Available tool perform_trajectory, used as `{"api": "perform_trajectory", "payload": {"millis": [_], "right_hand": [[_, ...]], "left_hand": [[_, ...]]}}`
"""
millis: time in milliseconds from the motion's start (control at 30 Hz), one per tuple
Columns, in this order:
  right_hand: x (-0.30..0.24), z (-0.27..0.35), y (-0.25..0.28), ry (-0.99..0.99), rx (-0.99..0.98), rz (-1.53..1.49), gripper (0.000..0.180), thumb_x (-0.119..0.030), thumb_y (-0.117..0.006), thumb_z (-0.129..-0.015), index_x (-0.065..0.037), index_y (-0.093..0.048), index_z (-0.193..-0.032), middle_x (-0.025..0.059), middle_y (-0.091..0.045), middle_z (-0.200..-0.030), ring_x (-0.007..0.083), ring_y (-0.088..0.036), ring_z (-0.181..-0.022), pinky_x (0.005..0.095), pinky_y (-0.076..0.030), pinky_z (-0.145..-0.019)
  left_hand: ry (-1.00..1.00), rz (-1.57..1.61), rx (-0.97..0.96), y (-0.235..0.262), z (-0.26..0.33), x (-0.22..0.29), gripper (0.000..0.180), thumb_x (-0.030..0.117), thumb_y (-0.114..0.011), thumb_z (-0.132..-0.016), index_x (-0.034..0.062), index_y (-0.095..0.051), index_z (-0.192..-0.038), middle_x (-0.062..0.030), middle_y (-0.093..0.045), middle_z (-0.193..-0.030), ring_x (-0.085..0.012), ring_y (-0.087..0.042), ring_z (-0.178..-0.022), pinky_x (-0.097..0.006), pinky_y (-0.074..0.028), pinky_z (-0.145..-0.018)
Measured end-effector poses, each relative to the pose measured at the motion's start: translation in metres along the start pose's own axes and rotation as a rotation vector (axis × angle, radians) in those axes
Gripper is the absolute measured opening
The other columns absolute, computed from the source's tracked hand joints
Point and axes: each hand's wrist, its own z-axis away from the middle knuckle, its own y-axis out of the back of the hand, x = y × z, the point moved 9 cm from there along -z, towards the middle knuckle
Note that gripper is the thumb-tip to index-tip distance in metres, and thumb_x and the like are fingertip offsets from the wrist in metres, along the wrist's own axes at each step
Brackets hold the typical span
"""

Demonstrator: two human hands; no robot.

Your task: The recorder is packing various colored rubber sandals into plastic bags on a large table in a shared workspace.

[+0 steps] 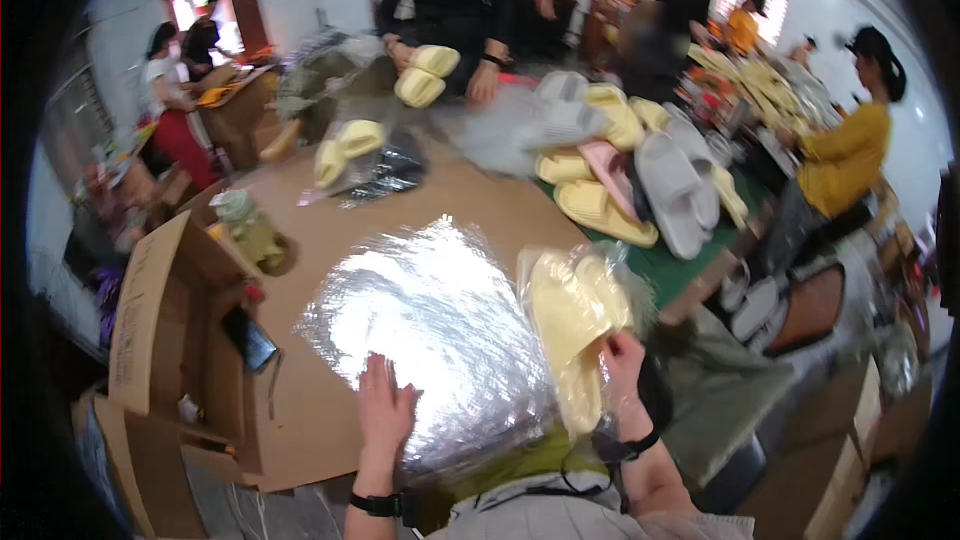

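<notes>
My right hand point(622, 360) grips a clear plastic bag holding a pair of pale yellow slippers point(572, 308), held upright above the table's near edge. My left hand point(385, 408) lies flat, fingers spread, on a stack of shiny clear plastic bags point(430, 320) spread over the brown table point(330, 230). Both wrists wear black bands.
A heap of yellow, grey and pink slippers point(630, 165) lies on the far right of the table. Bagged yellow slippers point(345, 145) rest further back. A person in black point(450, 0) opposite holds a yellow pair. An open cardboard box point(170, 320) stands at left. Other people work around.
</notes>
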Motion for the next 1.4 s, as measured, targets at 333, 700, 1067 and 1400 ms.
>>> {"api": "perform_trajectory", "payload": {"millis": [333, 700, 1067, 1400], "right_hand": [[0.215, 0.081, 0.185, -0.531, 0.848, -0.761, 0.040, -0.043, -0.048, -0.103, -0.012, -0.060, -0.124, 0.0065, -0.066, -0.104, 0.0243, -0.066, -0.088, 0.0415, -0.057, -0.079], [0.331, 0.150, 0.149, -0.963, 1.047, -0.957, 0.026, -0.035, -0.046, -0.100, -0.015, -0.061, -0.109, -0.0020, -0.053, -0.084, 0.0114, -0.046, -0.065, 0.0288, -0.040, -0.056], [0.040, -0.117, 0.036, 0.047, 0.171, -0.220, 0.024, -0.004, -0.060, -0.095, -0.004, -0.055, -0.118, 0.0013, -0.056, -0.107, 0.0092, -0.051, -0.084, 0.0243, -0.043, -0.072], [0.103, -0.299, 0.057, -0.248, 0.624, -0.003, 0.040, -0.013, -0.070, -0.085, 0.003, -0.054, -0.119, 0.0138, -0.056, -0.103, 0.0196, -0.058, -0.079, 0.0319, -0.050, -0.065]], "left_hand": [[-0.053, -0.037, -0.065, -0.005, -0.005, 0.013, 0.065, 0.029, -0.057, -0.095, -0.0017, -0.036, -0.149, -0.0246, -0.036, -0.154, -0.0408, -0.034, -0.142, -0.051, -0.024, -0.119], [-0.071, -0.076, -0.016, -0.007, -0.004, 0.008, 0.063, 0.027, -0.060, -0.094, -0.0002, -0.039, -0.148, -0.0240, -0.039, -0.152, -0.0397, -0.036, -0.142, -0.050, -0.026, -0.118], [-0.034, -0.072, 0.004, 0.000, -0.002, 0.007, 0.062, 0.029, -0.061, -0.094, -0.0025, -0.043, -0.144, -0.0267, -0.043, -0.149, -0.0422, -0.039, -0.138, -0.051, -0.028, -0.118], [-0.032, -0.072, 0.043, 0.002, 0.004, -0.002, 0.061, 0.026, -0.067, -0.089, -0.0026, -0.048, -0.140, -0.0252, -0.045, -0.148, -0.0438, -0.041, -0.137, -0.051, -0.032, -0.114]]}}
